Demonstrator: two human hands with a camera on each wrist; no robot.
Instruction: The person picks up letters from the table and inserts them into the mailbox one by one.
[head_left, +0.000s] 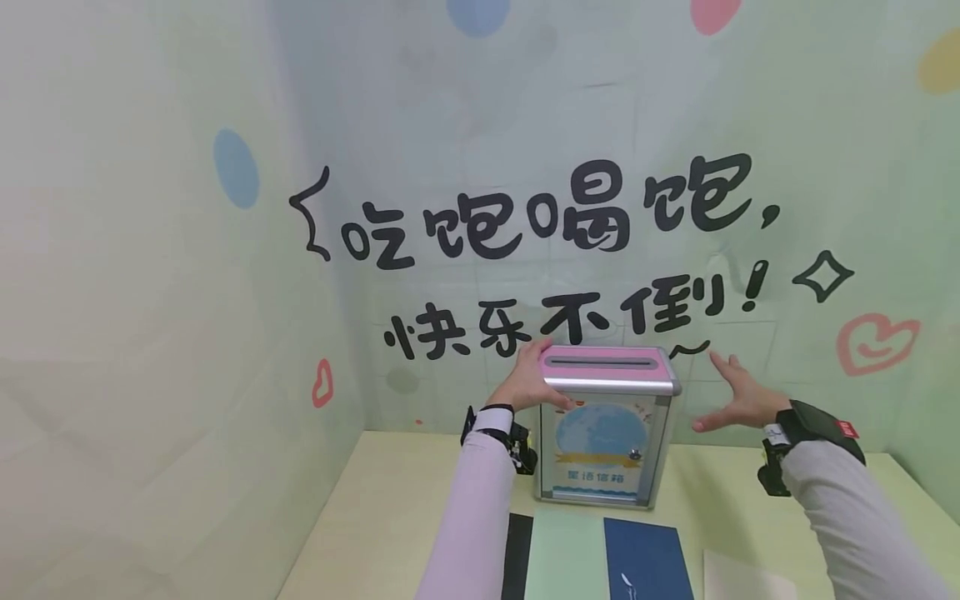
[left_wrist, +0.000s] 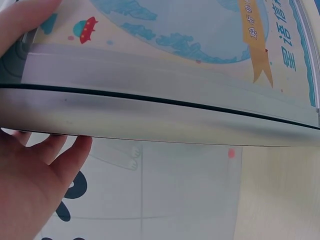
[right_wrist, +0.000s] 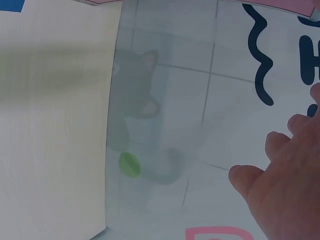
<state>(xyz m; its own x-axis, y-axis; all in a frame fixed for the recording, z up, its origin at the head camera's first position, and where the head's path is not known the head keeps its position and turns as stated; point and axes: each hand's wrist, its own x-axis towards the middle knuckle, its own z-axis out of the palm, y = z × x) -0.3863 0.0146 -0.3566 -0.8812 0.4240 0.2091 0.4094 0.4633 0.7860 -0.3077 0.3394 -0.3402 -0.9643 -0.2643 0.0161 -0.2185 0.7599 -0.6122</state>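
A silver-framed box (head_left: pixel 603 433) with a pink slotted lid (head_left: pixel 600 367) and a blue globe picture on its front stands on the table by the back wall. My left hand (head_left: pixel 528 383) grips its upper left corner, thumb on the front and fingers over the top. In the left wrist view the box (left_wrist: pixel 165 90) fills the frame, and my left hand (left_wrist: pixel 30 190) clasps it from the left. My right hand (head_left: pixel 738 398) hovers to the right of the box with fingers spread, apart from it and holding nothing. The right wrist view shows only that hand (right_wrist: pixel 282 190) before the wall.
The pale yellow table (head_left: pixel 390 517) sits in a corner, with walls close at the left and behind. At its near edge lie a black strip (head_left: pixel 517 554), a green sheet (head_left: pixel 562 558), a dark blue booklet (head_left: pixel 648 562) and a white sheet (head_left: pixel 742 579).
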